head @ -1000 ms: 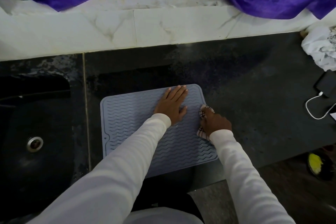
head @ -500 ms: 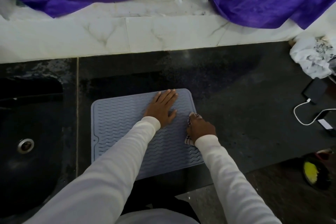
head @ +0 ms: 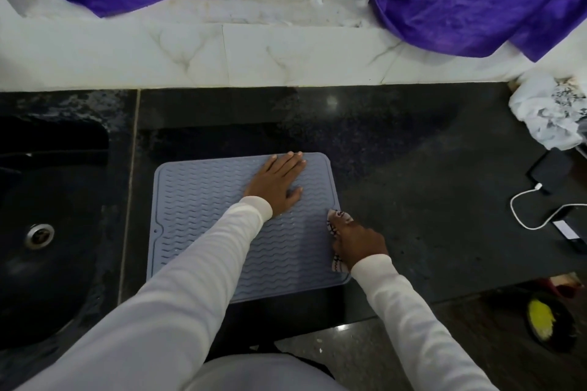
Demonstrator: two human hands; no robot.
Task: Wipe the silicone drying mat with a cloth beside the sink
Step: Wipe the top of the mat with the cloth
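Grey silicone mat lay on black counter beside sink. My left hand pressed it flat, fingers straight. My right hand, clenched round checked cloth, had slid back to mat's right edge; wiping continued.

Domestic kitchen: dark granite table with inset black sink, marble-tile backsplash, grey drying mat alongside.

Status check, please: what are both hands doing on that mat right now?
Left hand flat on drying mat. Right hand grips cloth at mat's right edge. Nothing in the way.
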